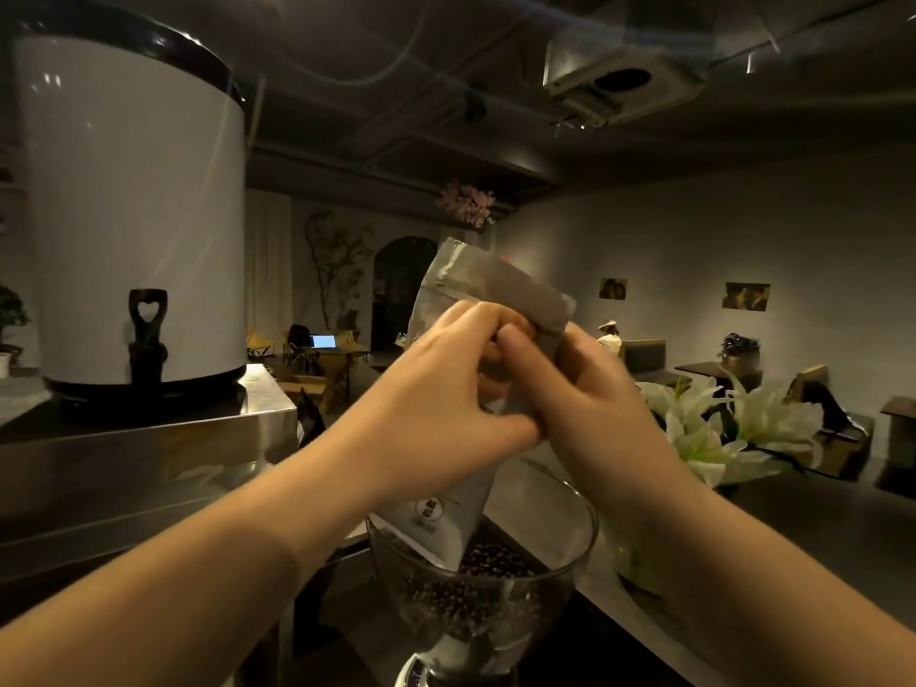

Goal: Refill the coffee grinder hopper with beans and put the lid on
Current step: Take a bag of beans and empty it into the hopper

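- Head view, centre: a silvery-grey bean bag [488,309] is held upended over the clear hopper [570,552], its lower open end dipping inside the hopper rim at the near centre of the scene.
- The left hand [436,389] is clenched on the bag's middle from the left, fingers curled over the foil — thumb side toward the camera.
- The right hand [580,394] grips the same bag from the right, its fingers pressed against the left hand's, so both hands squeeze the bag together.
- Dark coffee beans [490,562] lie piled in the hopper just under the bag's mouth; the hopper's glass wall shows them partway up, and its top is open, with no lid on it.
- The hopper narrows downward to the grinder body [426,679], only a sliver of which shows at the bottom edge.
- To the far left a large white drinks urn [134,205] with a dark tap [147,334] stands on a steel counter [148,438].
- To the right of the hands, white lilies [718,428] sit beside a dark counter [818,528].
- Far behind, a dim room with chairs, a lit laptop [323,341] — and two pictures [746,296] on the wall.
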Demonstrator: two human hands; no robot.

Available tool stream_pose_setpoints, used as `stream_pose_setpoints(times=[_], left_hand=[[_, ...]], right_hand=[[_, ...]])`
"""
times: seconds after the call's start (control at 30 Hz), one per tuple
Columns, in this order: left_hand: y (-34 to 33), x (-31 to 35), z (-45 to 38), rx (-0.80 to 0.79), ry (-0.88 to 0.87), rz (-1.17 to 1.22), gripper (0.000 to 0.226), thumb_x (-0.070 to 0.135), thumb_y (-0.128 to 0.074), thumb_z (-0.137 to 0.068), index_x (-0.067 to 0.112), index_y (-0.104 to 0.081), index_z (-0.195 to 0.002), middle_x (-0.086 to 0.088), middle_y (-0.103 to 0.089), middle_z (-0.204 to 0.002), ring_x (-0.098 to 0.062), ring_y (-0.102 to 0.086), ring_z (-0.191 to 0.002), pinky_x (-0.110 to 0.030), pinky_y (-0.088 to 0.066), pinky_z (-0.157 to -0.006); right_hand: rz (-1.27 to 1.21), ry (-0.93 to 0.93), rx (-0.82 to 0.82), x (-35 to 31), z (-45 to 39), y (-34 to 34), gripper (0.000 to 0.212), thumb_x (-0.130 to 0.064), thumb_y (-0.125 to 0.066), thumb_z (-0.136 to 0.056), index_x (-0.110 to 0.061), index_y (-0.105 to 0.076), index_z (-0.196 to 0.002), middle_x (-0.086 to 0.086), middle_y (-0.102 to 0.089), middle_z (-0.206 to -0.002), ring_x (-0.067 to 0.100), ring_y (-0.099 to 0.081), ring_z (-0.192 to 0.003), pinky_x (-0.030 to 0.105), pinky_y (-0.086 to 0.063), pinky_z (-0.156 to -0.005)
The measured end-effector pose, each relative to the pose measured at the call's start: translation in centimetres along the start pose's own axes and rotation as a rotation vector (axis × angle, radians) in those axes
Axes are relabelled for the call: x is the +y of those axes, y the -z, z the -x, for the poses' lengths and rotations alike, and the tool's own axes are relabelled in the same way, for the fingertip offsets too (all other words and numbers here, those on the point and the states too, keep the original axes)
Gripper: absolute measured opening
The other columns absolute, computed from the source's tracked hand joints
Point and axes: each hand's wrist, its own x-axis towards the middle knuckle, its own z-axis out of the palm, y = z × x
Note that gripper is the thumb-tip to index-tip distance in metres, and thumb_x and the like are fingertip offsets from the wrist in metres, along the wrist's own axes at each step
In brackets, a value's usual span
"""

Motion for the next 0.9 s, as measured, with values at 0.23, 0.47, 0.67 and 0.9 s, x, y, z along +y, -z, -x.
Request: stream_pose_setpoints(times=[0.23,0.47,0.67,0.9], left_hand=[[2.7,-1.8,-1.5,0.369,0.218,-0.065,0.057,0.056,-0.084,-0.082,0.038,-0.059,-0.130,0.017,-0.065,-0.125,-0.001,-0.066,-0.106,-0.019,-0.054,-0.078],[5.0,-2.0,-2.5,-0.091,0.418,0.575,0.046,0.038,-0.084,-0.077,0.017,-0.078,-0.118,-0.005,-0.084,-0.113,-0.024,-0.082,-0.103,-0.032,-0.066,-0.079],[5.0,-1.9,-2.7,0.013,0.335,0.524,0.034,0.034,-0.085,-0.077,0.018,-0.081,-0.107,-0.005,-0.085,-0.103,-0.023,-0.084,-0.092,-0.025,-0.065,-0.069],[4.0,-2.2,-1.3,0.057,0.272,0.495,0.021,0.031,-0.075,-0.092,0.019,-0.082,-0.107,-0.002,-0.085,-0.102,-0.016,-0.083,-0.092,-0.019,-0.063,-0.071]], right_hand=[[-0.196,-0.149,0.040,-0.5,-2.2,3.0,0.020,-0.039,-0.070,-0.098,-0.032,-0.087,-0.105,0.006,-0.085,-0.114,0.020,-0.083,-0.103,0.031,-0.067,-0.080],[-0.008,-0.112,-0.111,-0.4,-3.9,4.6,0.021,-0.034,-0.078,-0.097,-0.026,-0.084,-0.115,0.005,-0.084,-0.120,0.023,-0.082,-0.108,0.027,-0.065,-0.083],[0.057,-0.001,-0.141,-0.9,-4.4,4.7,0.022,-0.020,-0.081,-0.093,-0.022,-0.084,-0.115,0.001,-0.086,-0.115,0.018,-0.082,-0.107,0.020,-0.063,-0.085],[0.043,-0.048,-0.114,-0.4,-3.5,4.9,0.021,-0.017,-0.080,-0.093,-0.020,-0.085,-0.113,0.004,-0.086,-0.115,0.021,-0.082,-0.108,0.024,-0.063,-0.086]])
